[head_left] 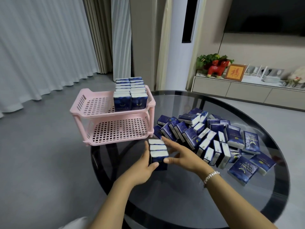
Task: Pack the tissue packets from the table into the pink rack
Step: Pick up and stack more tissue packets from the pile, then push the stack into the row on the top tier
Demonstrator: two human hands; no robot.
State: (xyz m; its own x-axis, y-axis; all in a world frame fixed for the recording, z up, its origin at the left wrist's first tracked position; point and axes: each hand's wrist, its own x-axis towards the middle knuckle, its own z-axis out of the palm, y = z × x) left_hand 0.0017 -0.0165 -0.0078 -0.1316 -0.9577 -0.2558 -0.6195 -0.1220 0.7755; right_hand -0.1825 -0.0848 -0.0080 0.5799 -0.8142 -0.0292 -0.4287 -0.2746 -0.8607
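Observation:
A row of three upright blue tissue packets (158, 150) stands on the round glass table (181, 187), just in front of the pink two-tier rack (92, 113). My left hand (145, 166) grips the row from the left, thumb on the nearest packet's front. My right hand (179, 156) grips it from the right, fingers along its side and thumb at the front. The rack's top tier holds two rows of upright packets (130, 95) on its right side; the bottom tier shows only bare grid. A heap of loose packets (214, 138) lies to the right.
The rack sits at the table's far left edge, partly over the grey floor. Curtains hang at the left. A low cabinet (231, 90) with a red figurine, a plant and a framed picture stands at the back right, under a dark screen.

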